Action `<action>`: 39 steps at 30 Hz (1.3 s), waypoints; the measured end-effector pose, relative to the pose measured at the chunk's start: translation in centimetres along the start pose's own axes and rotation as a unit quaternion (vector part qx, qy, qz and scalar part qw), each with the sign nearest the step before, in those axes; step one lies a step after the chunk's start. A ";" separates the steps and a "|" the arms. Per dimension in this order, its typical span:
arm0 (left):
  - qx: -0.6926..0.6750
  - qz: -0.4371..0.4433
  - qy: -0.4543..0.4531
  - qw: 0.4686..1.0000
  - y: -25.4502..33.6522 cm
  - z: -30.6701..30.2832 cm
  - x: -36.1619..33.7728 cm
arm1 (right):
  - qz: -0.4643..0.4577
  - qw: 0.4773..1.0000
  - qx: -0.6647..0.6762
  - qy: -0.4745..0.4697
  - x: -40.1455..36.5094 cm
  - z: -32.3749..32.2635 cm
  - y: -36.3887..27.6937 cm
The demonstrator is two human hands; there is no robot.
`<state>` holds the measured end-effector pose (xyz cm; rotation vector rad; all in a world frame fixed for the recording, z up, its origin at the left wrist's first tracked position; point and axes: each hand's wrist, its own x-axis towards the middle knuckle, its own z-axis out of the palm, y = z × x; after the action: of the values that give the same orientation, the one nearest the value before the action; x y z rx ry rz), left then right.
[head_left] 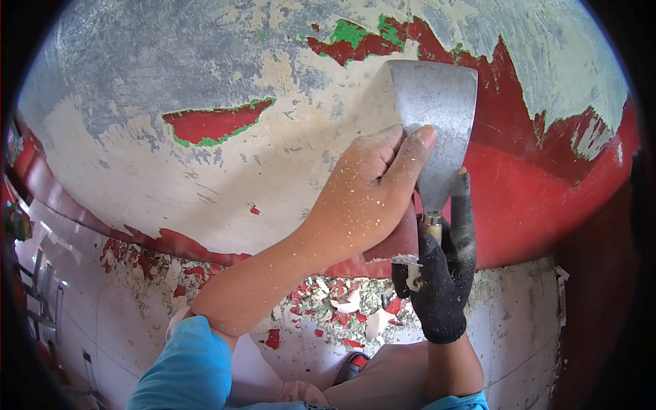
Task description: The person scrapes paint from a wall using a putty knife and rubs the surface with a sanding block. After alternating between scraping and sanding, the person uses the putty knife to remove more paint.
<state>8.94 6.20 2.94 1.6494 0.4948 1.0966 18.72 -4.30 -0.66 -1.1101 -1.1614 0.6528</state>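
A wide metal scraper (439, 102) stands upright in front of the curved surface, blade uppermost. My right hand (441, 287), in a black glove with bare fingertips, is closed around its wooden handle (431, 227), one finger stretched along the blade's side. My bare left hand (369, 181) is closed at the blade's left edge, its thumb lying on the metal. Pale flecks dot this hand and forearm. A reddish-brown piece (396, 242) with a ragged pale lower edge shows beneath the left palm; what holds it is hidden.
The large rounded surface (205, 178) carries worn grey and cream coating, with red and green patches exposed. Bare red (506, 205) spreads at right. Red and white flakes (348, 307) litter the tiled floor (130, 307) below. A shoe (352, 367) shows between the legs.
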 end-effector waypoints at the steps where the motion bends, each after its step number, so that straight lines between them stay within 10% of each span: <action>1: -0.014 0.029 0.020 0.999 0.1 0.4 0.0 | 0.009 1.000 0.010 0.019 0.1 0.3 0.0; 9: 0.006 0.093 0.075 0.993 0.8 0.5 0.9 | -0.029 0.998 -0.053 0.029 1.8 0.5 0.0; 30: -0.113 -0.177 -0.040 0.977 2.4 -1.7 0.2 | 0.089 0.995 0.050 0.005 1.2 1.3 -0.2; 39: -0.129 -0.053 0.071 0.988 1.7 0.0 0.9 | -0.010 0.998 0.058 -0.007 1.9 1.8 -1.7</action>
<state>9.08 6.27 4.82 1.3115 0.5045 1.1525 17.41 -2.68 1.67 -0.9966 -1.1318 0.7039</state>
